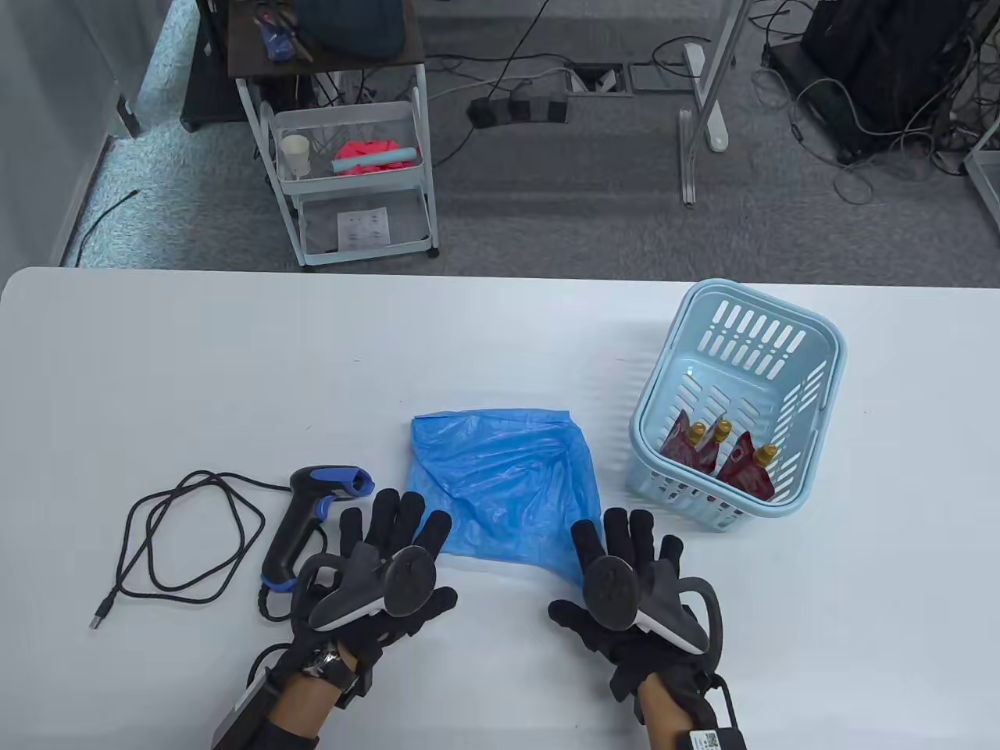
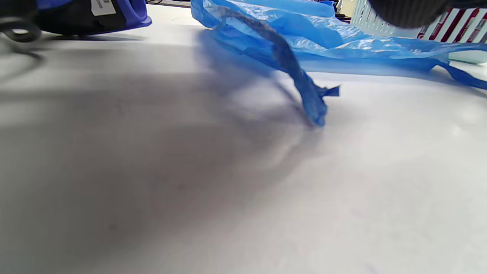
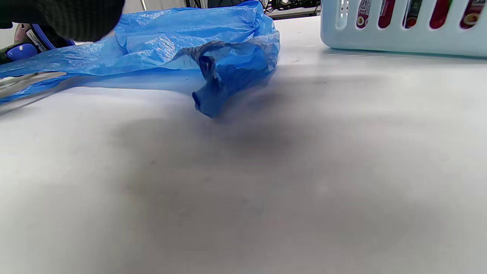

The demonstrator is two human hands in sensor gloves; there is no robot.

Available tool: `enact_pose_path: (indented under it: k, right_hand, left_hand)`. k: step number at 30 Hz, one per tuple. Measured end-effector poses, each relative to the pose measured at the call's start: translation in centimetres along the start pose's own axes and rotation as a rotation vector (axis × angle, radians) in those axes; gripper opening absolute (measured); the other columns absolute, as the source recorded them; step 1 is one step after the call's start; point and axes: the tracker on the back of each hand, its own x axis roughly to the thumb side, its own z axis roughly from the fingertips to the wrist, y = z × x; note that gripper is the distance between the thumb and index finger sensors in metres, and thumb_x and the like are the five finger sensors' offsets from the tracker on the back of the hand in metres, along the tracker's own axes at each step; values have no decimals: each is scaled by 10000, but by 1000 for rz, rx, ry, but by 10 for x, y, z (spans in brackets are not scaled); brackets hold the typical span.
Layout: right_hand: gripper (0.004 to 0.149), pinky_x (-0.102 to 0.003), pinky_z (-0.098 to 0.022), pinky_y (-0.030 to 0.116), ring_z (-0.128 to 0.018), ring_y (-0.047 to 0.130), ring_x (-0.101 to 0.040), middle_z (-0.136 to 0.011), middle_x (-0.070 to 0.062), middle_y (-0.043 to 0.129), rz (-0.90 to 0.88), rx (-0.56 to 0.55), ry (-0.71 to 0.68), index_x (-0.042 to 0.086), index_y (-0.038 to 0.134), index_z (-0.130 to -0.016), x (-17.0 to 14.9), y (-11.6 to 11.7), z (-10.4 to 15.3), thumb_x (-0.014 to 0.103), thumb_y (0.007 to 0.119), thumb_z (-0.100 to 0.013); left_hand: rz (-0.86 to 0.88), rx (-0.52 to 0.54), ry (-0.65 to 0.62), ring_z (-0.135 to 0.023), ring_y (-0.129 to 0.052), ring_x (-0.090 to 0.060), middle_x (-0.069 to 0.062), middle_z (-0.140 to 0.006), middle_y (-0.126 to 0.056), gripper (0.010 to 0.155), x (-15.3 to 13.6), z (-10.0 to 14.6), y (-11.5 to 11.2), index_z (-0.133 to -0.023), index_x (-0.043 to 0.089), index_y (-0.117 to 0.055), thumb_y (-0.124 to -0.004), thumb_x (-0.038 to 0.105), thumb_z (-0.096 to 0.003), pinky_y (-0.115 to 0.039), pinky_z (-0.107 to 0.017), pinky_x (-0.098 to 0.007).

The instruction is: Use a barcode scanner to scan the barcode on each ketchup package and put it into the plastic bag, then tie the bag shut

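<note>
- Blue plastic bag (image 1: 504, 488) lying flat and crumpled mid-table, between scanner at 9 o'clock and basket at 3 o'clock; near corners twisted into thin tails, one showing in the left wrist view (image 2: 312, 102), another in the right wrist view (image 3: 213, 97).
- Likely very light, limp and slick film: prone to sliding and clinging shut, best pinched at the mouth edge or the twisted handles, one side per hand.
- Left hand (image 1: 383, 570) hovering palm down at the bag's 7 o'clock corner, fingers spread and straight, holding nothing.
- Right hand (image 1: 625, 578) likewise at the 5 o'clock corner, fingers extended, empty.
- Barcode scanner (image 1: 312, 519) lying on its side just left of the left hand, cable (image 1: 180, 539) looped toward 9 o'clock; rigid, probably easy to take by the handle.
- Ketchup packages (image 1: 723, 461) standing in the pale blue basket (image 1: 812, 437), three gold caps visible; soft red pouches by the look, probably squashy, best gripped near the stiff cap or top seam.
- No package scanned or bagged yet, judging by the flat bag.
</note>
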Motion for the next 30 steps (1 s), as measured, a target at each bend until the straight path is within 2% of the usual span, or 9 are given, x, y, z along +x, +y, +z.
enact_pose_path:
  k: [30]
  right_hand:
    - [942,-724,-704,71,-1049,-8,-484,-1173,-218,30,-3,9,8,199,155,-1151,-3,-2,-2,644,669,-498]
  left_hand:
    - [-6,-3,4,-1147,-109,-410,-58,-1201,-86,895,1,-1,0,-1158,343,-204,-609,723,-457,-206,-780,-693]
